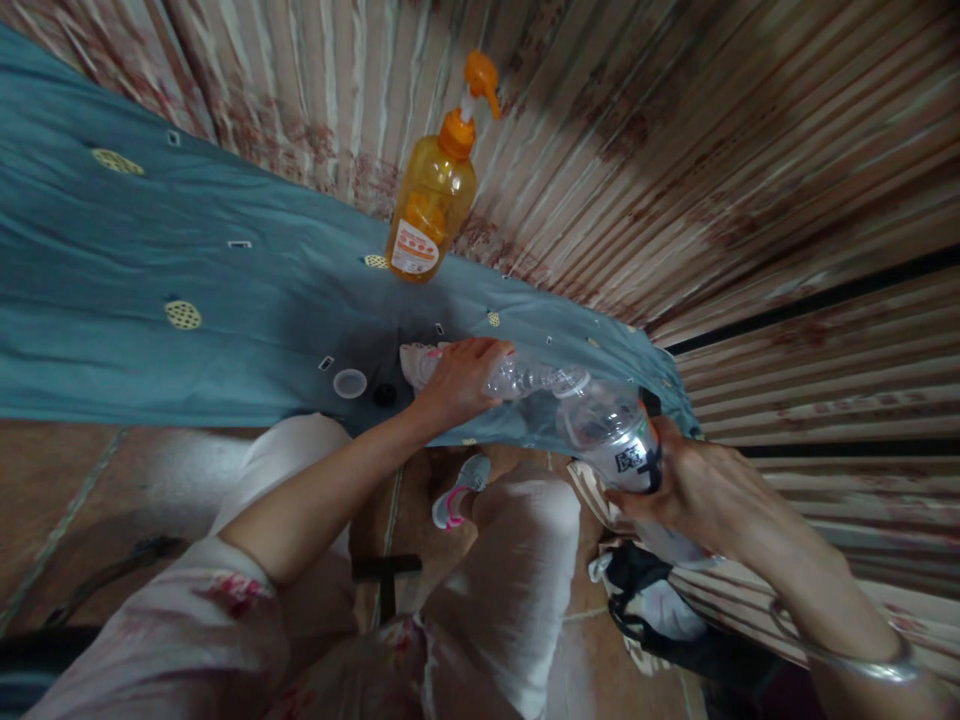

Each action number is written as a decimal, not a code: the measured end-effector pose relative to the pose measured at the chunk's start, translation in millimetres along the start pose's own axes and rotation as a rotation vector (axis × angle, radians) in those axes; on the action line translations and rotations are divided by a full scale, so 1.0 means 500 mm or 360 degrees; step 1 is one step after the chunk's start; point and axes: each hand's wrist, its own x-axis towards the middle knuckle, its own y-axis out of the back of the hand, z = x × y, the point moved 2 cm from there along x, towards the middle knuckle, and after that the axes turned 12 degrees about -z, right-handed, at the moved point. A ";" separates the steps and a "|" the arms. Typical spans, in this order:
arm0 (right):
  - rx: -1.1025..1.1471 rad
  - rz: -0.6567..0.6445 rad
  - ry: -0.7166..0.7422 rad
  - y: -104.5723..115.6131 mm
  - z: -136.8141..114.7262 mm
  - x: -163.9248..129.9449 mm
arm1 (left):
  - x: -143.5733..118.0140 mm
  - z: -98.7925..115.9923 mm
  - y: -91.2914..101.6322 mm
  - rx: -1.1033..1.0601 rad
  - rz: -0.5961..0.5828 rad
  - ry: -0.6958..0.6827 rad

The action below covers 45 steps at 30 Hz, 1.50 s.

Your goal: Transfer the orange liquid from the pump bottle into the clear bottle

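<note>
My left hand (pixel 466 375) is wrapped round a clear plastic bottle (pixel 521 378), which lies tilted sideways with its neck to the right. My right hand (pixel 686 475) grips a larger clear bottle (pixel 600 415) with a white and black label. The two bottle necks meet or nearly meet between my hands; I cannot tell whether they touch. To the left of my left hand, a round white cap (pixel 349 383) and a small black cap (pixel 385 394) lie on the teal cloth (pixel 285 300).
An orange pump bottle (pixel 431 210) stands at the back of the cloth, against a pleated curtain (pixel 600 150). Below are my knees, a shoe (pixel 461 490) on the tiled floor (pixel 60 500), and dark and white fabric or bags (pixel 667 600) at the right.
</note>
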 end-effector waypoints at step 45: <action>0.0028 0.0051 0.0036 0.006 -0.001 -0.003 | -0.001 -0.003 -0.002 0.0017 0.0012 -0.0016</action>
